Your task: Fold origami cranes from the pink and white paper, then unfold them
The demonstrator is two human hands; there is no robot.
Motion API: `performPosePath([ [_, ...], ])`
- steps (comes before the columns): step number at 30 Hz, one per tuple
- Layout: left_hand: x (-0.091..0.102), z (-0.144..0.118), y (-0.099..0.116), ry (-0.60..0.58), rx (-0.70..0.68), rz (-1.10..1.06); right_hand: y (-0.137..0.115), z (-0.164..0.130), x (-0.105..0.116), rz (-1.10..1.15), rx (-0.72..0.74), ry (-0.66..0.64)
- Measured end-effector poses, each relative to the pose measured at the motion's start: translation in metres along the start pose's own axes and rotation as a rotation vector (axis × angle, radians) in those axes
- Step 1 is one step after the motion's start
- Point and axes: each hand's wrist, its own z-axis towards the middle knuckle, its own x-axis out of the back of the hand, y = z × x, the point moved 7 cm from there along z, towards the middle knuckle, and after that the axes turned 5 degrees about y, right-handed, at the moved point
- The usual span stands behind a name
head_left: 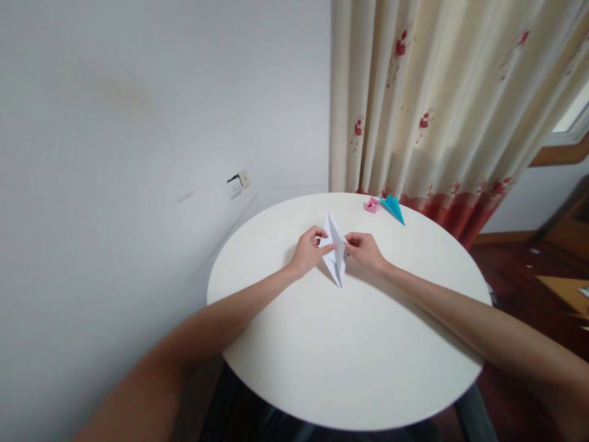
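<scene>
A white folded paper, already worked into a long kite-like shape with sharp points at both ends, is seen lying near the middle of the round white surface. It is pinched at its left edge by the left hand and at its right edge by the right hand, fingers closed on the flaps. Several folds are judged complete; the model appears unfinished. Its long axis is set roughly away from the person, one tip toward the curtain, the other toward the body. A pink paper piece and a blue paper plane are left at the far rim.
</scene>
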Motion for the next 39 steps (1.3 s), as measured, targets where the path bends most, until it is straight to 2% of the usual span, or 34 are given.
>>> performPosePath([
  [6, -0.003, -0.002, 0.005, 0.011, -0.035, 0.002, -0.008, -0.004, -0.008, 0.151, -0.01, -0.096],
  [10, -0.006, -0.003, 0.007, 0.01, -0.029, -0.115, -0.001, 0.0, -0.004, 0.183, -0.064, -0.04],
  [14, -0.006, -0.001, 0.002, 0.003, 0.048, -0.142, 0.0, 0.001, 0.002, 0.267, -0.104, -0.001],
  [16, -0.01, -0.001, -0.003, -0.063, 0.119, -0.198, -0.002, 0.0, 0.002, 0.317, -0.107, -0.013],
  [19, -0.022, -0.006, -0.009, -0.201, 0.271, -0.4, -0.007, -0.002, -0.001, 0.368, -0.11, -0.061],
  [22, -0.027, -0.011, -0.01, -0.25, 0.358, -0.528, -0.008, -0.004, -0.003, 0.376, -0.121, -0.083],
  [28, -0.026, -0.012, -0.008, -0.252, 0.365, -0.468, -0.009, -0.003, 0.001, 0.249, -0.091, -0.034],
  [35, -0.012, -0.006, -0.01, -0.051, 0.275, -0.32, 0.0, -0.003, -0.001, 0.152, -0.111, -0.066],
  [37, -0.013, -0.007, -0.012, -0.075, 0.316, -0.35, 0.001, -0.002, 0.0, 0.137, -0.097, -0.057],
  [39, -0.019, -0.01, -0.014, -0.165, 0.375, -0.364, 0.001, -0.001, -0.001, 0.135, -0.078, -0.06],
])
